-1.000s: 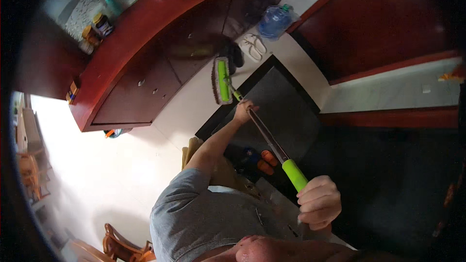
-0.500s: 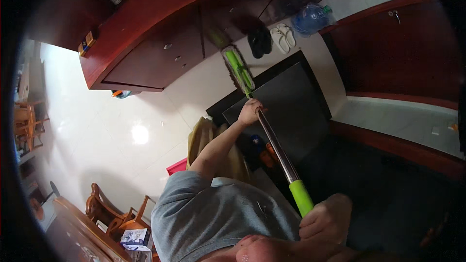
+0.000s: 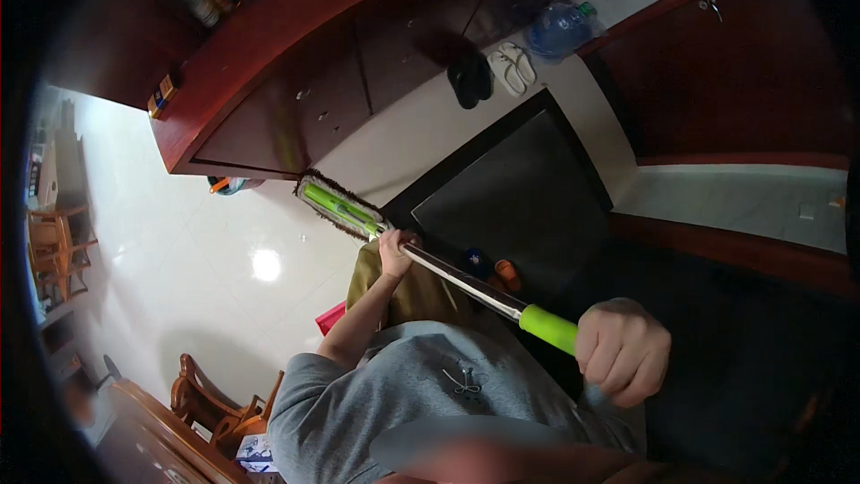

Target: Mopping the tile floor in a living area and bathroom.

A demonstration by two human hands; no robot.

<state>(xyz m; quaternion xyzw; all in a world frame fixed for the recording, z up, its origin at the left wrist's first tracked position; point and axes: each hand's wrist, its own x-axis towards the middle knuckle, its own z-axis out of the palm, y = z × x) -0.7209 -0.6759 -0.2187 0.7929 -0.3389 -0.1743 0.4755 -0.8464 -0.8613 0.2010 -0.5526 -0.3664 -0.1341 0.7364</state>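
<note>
Both my hands grip a flat mop point(image 3: 461, 281) with a silver pole and a green handle sleeve. My right hand point(image 3: 623, 350) is closed around the end of the green sleeve, at the lower right. Lower on the pole, close to the head, the fingers of my left hand point(image 3: 396, 253) are wrapped round it. The mop head point(image 3: 340, 203), green with a grey pad and dark fringe, lies on the pale tiled floor point(image 3: 224, 251) beside the lower corner of the dark red cabinet point(image 3: 269, 139).
A dark mat point(image 3: 511, 179) lies right of the mop head. Black slippers point(image 3: 469, 79), white slippers point(image 3: 512, 68) and a large blue water bottle point(image 3: 562, 30) stand along the cabinet. Orange shoes point(image 3: 507, 274) are under the pole. A wooden chair point(image 3: 210, 399) stands at lower left.
The mop head has swept left along the cabinet, from near the black slippers to the cabinet's corner. My left hand moved left and nearer with it; my right hand rose slightly.
</note>
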